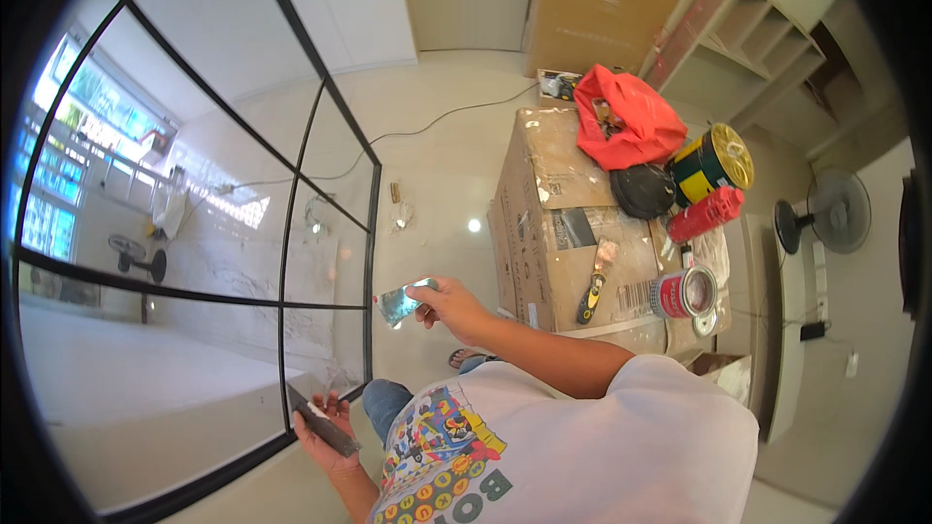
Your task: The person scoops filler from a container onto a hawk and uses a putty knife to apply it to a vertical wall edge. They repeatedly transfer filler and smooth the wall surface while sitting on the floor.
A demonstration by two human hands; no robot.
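My right hand point(449, 307) reaches forward with a thin, shiny metal scraper blade point(396, 305) pinched between thumb and fingers. The blade's end is close to a dark upright of the glass partition point(377, 233); whether it touches cannot be told. Lower down on the left, my left hand point(316, 435) holds a dark, flat rectangular piece point(328, 430) with a whitish smear near its upper end. The fingers wrap around this piece from behind, beside the partition's lower frame.
To the right, a large cardboard box point(544, 277) carries a yellow-and-black putty knife point(594, 281), an open tin point(682, 293), a red bottle point(706, 213), a dark green can point(712, 165) and a red bag point(629, 116). A cable point(437, 123) crosses the floor. A fan point(837, 212) stands far right.
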